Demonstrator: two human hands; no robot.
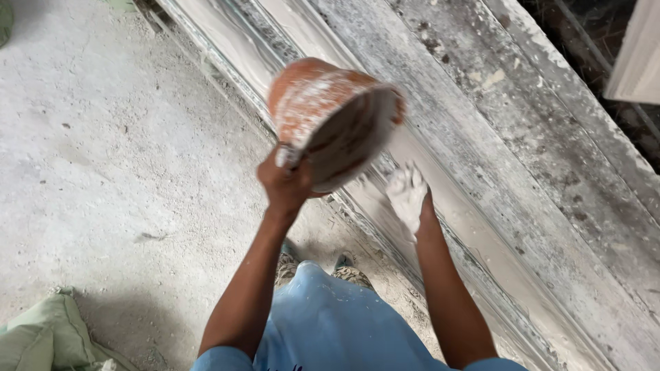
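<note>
My left hand grips the rim of a tilted red-brown bowl, held above the long mould. My right hand, plaster-white, lies open and flat in the channel — wet coating covers part of it; I judge spreading underway, with more left.

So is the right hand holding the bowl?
No, the left hand grips the orange bowl by its rim, while the plaster-coated right hand is down on the long mould.
</note>
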